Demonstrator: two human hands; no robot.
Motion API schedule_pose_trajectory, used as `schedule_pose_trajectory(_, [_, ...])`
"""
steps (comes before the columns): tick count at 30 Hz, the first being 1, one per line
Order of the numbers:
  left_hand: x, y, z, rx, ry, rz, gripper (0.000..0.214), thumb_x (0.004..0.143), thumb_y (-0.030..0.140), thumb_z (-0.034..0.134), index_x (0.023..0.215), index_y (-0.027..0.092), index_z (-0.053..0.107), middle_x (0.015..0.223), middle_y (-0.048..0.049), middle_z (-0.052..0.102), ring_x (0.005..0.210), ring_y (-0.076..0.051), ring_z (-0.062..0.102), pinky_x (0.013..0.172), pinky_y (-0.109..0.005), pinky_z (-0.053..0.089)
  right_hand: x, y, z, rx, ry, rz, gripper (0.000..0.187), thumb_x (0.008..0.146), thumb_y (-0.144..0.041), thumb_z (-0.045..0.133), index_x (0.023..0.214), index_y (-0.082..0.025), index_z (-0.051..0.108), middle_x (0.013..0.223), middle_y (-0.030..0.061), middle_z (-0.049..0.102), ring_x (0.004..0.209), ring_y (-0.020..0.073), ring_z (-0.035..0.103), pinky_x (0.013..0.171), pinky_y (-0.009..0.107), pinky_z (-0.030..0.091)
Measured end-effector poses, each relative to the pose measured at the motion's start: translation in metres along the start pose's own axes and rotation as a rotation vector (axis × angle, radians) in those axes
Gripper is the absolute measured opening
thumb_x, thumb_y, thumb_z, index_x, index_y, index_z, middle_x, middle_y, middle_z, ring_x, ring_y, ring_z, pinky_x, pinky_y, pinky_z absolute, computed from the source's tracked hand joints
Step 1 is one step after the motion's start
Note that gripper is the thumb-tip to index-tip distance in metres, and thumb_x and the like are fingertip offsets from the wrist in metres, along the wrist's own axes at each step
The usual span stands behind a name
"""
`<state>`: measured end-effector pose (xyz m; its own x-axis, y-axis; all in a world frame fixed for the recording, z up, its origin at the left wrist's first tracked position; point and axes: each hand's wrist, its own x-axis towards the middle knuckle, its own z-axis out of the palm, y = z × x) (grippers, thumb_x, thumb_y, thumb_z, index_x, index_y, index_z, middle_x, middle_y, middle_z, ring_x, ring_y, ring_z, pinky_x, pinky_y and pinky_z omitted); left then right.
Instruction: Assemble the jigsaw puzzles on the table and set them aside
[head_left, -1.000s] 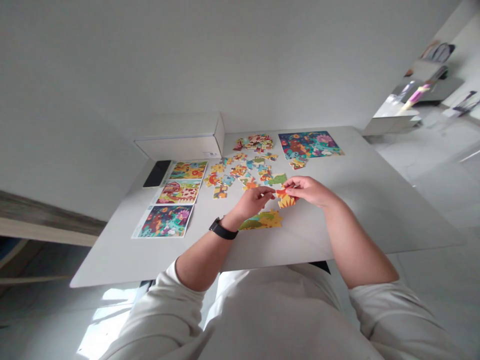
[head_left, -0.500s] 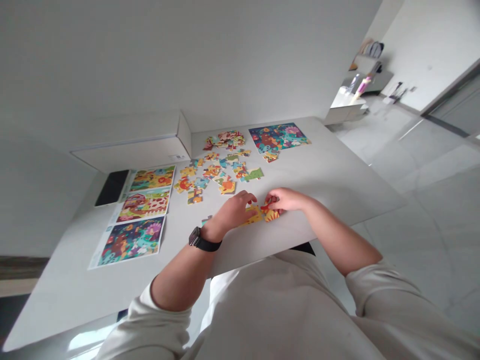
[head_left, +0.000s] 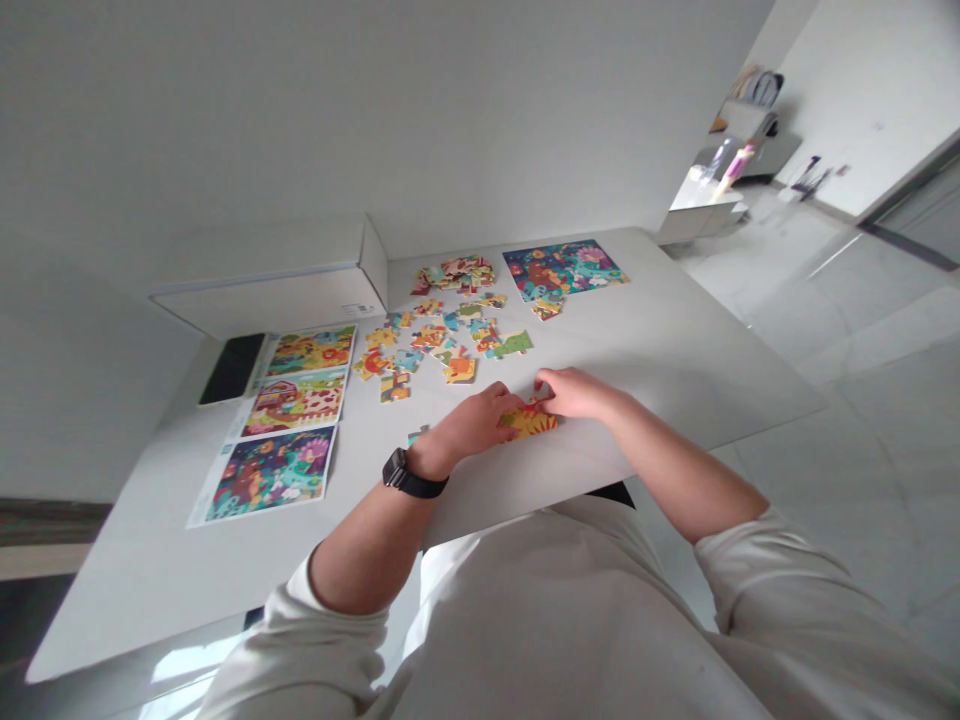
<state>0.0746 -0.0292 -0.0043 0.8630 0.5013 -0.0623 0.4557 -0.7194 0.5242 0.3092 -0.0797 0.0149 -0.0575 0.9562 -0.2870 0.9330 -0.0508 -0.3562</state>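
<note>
Both my hands rest on a small joined group of puzzle pieces (head_left: 531,420) near the front edge of the white table (head_left: 675,350). My left hand (head_left: 474,422), with a black watch on its wrist, lies with curled fingers on the group's left part. My right hand (head_left: 574,392) presses down on the orange and red pieces at its right end. A corner of a green piece (head_left: 415,437) shows beside my left wrist. Several loose colourful pieces (head_left: 442,345) lie scattered just beyond my hands.
A finished puzzle (head_left: 562,268) lies at the far right. A pile of pieces (head_left: 454,273) sits beside a white box (head_left: 285,290). A sheet with three reference pictures (head_left: 289,420) and a black phone (head_left: 231,368) lie at the left. Shelves and clutter stand in the room beyond.
My right hand brought the orange and red piece down from in front of me onto the joined group, and both hands now press it flat. The camera view swung to the right.
</note>
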Motion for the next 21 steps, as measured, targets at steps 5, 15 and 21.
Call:
schedule_pose_trajectory(5, [-0.001,0.002,0.002,-0.036,0.013,-0.016,0.044,0.092,0.033,0.073,0.136,0.033,0.077,0.131,-0.0088,0.067,0.092,-0.023,0.069,0.089,-0.034,0.055,0.000,0.002,0.006,-0.067,0.012,-0.039,0.034,0.093,-0.028,0.077,0.126,-0.024,0.070,0.100,0.0066,0.083,0.088,0.0257,0.076,0.068,0.031,0.045])
schedule_pose_trajectory(15, [0.005,0.016,0.025,0.038,0.166,-0.151,0.029,0.087,0.044,0.086,0.109,0.028,0.078,0.118,-0.0101,0.066,0.084,-0.023,0.065,0.077,-0.036,0.052,-0.012,0.013,0.008,-0.042,-0.025,-0.204,0.037,0.085,-0.024,0.080,0.121,-0.024,0.070,0.120,0.0086,0.081,0.103,0.0268,0.075,0.075,0.030,0.047])
schedule_pose_trajectory(21, [-0.003,0.017,0.005,0.185,0.051,-0.200,0.039,0.091,0.046,0.084,0.121,0.023,0.073,0.123,-0.0123,0.064,0.096,-0.028,0.073,0.079,-0.035,0.054,-0.001,-0.008,0.009,-0.125,-0.050,-0.213,0.038,0.086,-0.023,0.079,0.123,-0.023,0.070,0.119,0.0089,0.081,0.101,0.0259,0.075,0.073,0.030,0.045])
